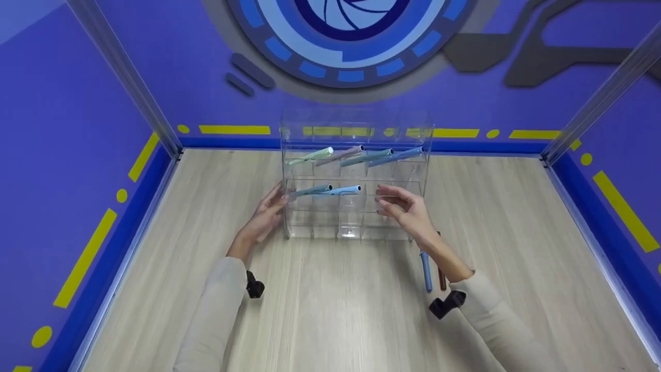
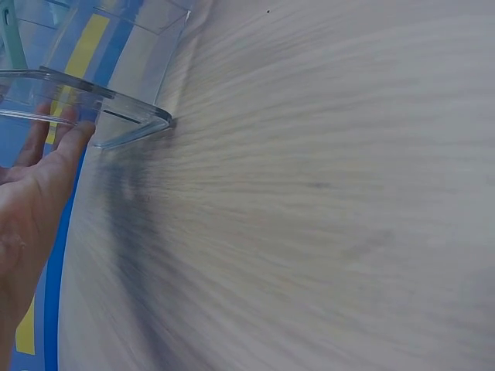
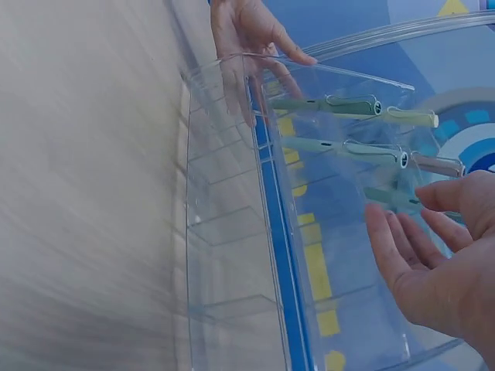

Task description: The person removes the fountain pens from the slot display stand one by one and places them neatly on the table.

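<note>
Pale wood-grain tabletop (image 1: 330, 310), clear acrylic pen rack (image 1: 356, 206) upright between relaxed-open hands: left hand (image 1: 266, 217) touching at 9 o'clock, right hand (image 1: 405, 209) hovering at 3, holding nothing.

Bare table (image 1: 335, 310) lies open before the clear rack (image 1: 356, 227); two pens (image 1: 433, 271) lie right.

Left hand (image 1: 264, 217) fingers straight, right hand (image 1: 405, 209) fingers relaxed, apart
</note>
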Tool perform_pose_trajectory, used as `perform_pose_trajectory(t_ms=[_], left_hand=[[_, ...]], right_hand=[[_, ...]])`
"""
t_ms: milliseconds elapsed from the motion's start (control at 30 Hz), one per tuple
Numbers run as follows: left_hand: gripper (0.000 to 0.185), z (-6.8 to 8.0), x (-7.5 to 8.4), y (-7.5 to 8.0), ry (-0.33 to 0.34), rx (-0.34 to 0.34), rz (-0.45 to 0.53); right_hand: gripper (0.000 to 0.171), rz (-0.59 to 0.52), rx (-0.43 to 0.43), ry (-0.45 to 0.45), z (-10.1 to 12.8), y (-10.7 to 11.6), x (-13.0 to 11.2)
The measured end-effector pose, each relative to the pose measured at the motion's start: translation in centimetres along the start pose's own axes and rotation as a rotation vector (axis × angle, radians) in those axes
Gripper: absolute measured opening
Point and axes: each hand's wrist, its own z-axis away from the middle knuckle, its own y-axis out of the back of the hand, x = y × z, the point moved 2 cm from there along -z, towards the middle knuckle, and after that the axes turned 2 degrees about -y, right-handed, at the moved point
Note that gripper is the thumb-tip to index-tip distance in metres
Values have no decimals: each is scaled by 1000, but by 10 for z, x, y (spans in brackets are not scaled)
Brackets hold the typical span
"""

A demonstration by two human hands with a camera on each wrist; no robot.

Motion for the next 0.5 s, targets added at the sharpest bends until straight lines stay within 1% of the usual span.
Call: perform_pose_trajectory(t_ms=[133, 233, 400, 500], left_hand=[[66, 0, -1, 0, -8, 4, 15], [65, 0, -1, 0, -18, -2, 14], [65, 0, -2, 1, -9, 10, 13], [65, -1, -2, 1, 13, 17, 8]], right_hand=[[40, -73, -20, 37, -5, -10, 1], [42, -98, -36, 52, -10, -18, 1], [47, -107, -63, 43, -18, -31, 2], [48, -125, -78, 34, -21, -40, 2]])
